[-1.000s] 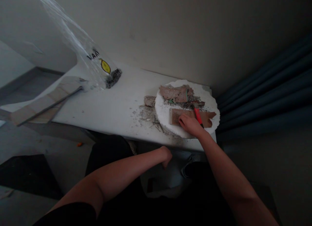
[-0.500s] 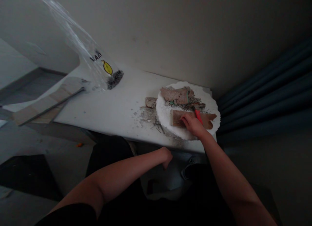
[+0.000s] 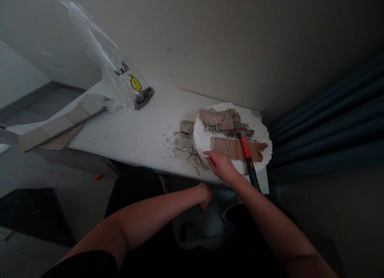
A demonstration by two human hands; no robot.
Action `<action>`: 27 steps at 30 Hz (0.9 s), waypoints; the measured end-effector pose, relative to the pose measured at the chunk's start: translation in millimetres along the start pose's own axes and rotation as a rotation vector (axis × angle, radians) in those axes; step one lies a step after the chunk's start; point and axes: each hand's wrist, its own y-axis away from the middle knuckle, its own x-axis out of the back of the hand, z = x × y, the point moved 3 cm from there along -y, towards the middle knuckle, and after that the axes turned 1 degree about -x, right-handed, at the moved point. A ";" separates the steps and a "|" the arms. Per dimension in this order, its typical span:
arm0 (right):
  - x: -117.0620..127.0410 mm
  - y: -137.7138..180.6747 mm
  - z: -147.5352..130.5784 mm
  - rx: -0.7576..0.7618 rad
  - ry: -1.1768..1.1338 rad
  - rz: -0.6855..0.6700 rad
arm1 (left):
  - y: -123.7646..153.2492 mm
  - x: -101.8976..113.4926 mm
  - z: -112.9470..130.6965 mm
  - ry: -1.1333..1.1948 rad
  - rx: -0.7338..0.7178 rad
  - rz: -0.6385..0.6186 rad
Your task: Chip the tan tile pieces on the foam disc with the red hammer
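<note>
A round white foam slab (image 3: 200, 139) lies on the right end of a white table (image 3: 135, 130). On it rest a brown perforated board piece (image 3: 231, 148) and a heap of broken board scraps (image 3: 220, 118). A hammer with a red and black handle (image 3: 248, 160) lies across the slab's near edge, and no hand holds it. My right hand (image 3: 220, 166) hovers at the slab's near-left rim with its fingers stretched out and nothing in them. My left hand (image 3: 205, 194) hangs bent below the table's front edge, its fingers hidden.
Grey crumbs and thin slivers (image 3: 183, 144) litter the table left of the slab. A clear plastic bag with a yellow logo (image 3: 126, 80) leans against the wall. A long wooden plank (image 3: 57, 128) with a metal rod lies at the left. Blue curtain folds (image 3: 330, 126) hang at the right.
My right hand has let go of the hammer's handle and drawn back left to the slab's near rim. The hammer now lies uncovered. The left hand has not moved.
</note>
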 end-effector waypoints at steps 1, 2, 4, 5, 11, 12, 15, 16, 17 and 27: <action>8.8 -2.0 9.7 -0.018 -0.017 0.059 | 0.0 -0.6 3.4 0.028 -0.116 0.065; 18.1 -3.0 20.2 -0.036 -0.023 0.114 | 0.4 -0.8 6.7 0.068 -0.243 0.134; 35.5 -2.2 41.4 -0.067 -0.020 0.201 | 1.6 -0.7 9.8 0.144 -0.424 0.224; 42.7 -0.6 51.2 -0.088 -0.021 0.239 | 1.7 -0.7 9.5 0.170 -0.457 0.237; 48.2 8.2 78.2 -0.129 -0.094 0.146 | 2.6 4.3 3.5 0.214 -0.464 0.268; 44.4 8.4 77.6 -0.112 -0.088 0.103 | 3.1 4.6 3.6 0.213 -0.463 0.267; 32.7 6.8 73.5 -0.067 -0.010 0.017 | 5.0 4.6 6.4 0.238 -0.473 0.267; 30.1 5.7 72.2 -0.064 0.023 0.013 | 5.7 4.5 7.8 0.249 -0.477 0.269; 28.4 4.4 70.9 -0.066 0.056 0.014 | 6.7 4.6 9.1 0.258 -0.481 0.280; 23.3 -5.7 56.4 -0.079 0.406 -0.125 | 13.2 10.6 6.3 0.310 -0.493 0.419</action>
